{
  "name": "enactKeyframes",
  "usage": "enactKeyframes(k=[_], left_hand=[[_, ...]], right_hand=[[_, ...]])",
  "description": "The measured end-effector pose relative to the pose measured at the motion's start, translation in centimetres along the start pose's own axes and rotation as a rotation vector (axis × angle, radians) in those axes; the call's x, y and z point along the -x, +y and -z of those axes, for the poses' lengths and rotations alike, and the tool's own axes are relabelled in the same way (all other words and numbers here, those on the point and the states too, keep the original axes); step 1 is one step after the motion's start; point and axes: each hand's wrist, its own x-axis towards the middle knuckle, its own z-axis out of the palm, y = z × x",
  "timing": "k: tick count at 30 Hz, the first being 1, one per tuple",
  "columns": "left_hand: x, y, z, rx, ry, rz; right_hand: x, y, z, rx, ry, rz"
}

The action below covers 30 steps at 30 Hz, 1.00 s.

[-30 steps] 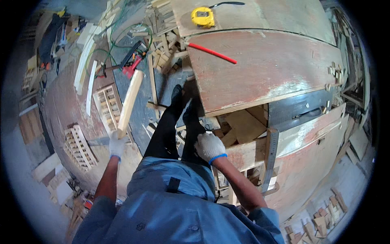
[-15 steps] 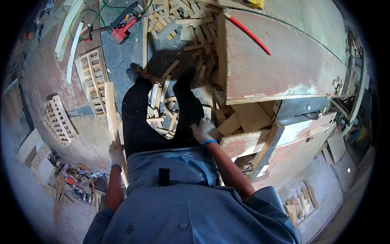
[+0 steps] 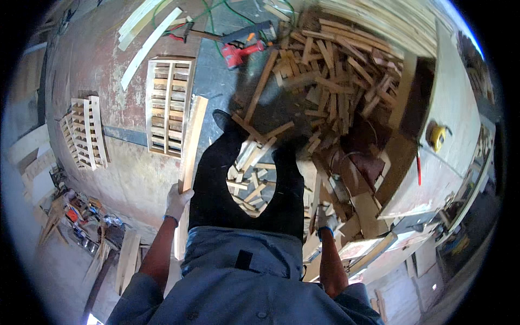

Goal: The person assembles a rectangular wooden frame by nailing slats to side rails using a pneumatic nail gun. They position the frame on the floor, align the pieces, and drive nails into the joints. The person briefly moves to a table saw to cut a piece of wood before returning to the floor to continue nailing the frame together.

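Note:
In a white glove, my left hand (image 3: 177,201) is closed round a long pale wooden board (image 3: 193,138), which runs along the outer side of my left leg. Down beside my right leg, my gloved right hand (image 3: 327,218) is next to a narrow wooden strip (image 3: 315,201) and loose scraps. Shadow and clutter hide its fingers, so its grip is unclear. Cut wood pieces (image 3: 252,187) lie between my legs, and a large heap of wooden offcuts (image 3: 331,81) spreads ahead to the right.
A slatted wooden frame (image 3: 169,108) and a smaller slatted frame (image 3: 86,132) lie to the left. Ahead is a red nail gun (image 3: 238,54) near a green hose (image 3: 210,15). On the right, a pale tabletop (image 3: 455,146) carries a yellow tape measure (image 3: 437,136) and a red tube (image 3: 418,167).
My right hand has moved off my thigh, out to the right beside the scraps. My left hand still grips the board. The view has swung, showing more of the offcut heap.

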Motion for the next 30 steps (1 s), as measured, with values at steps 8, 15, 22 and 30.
enactKeyframes(k=[8,15,22,30], left_hand=[[1.7,6.8,8.4,-0.072,-0.231,0.105],[6.7,8.0,13.0,0.429,-0.617,0.343],[9.4,11.5,9.6,0.015,-0.343,0.329],[11.3,16.3,3.8,0.322,-0.183,0.517]], right_hand=[[15.9,-27.9,13.5,0.027,-0.26,0.415],[27.3,-40.8,18.7,0.253,-0.432,1.65],[25.9,-47.9,18.6,0.826,-0.773,1.427],[21.4,-57.3,24.2,1.02,-0.773,1.863]])
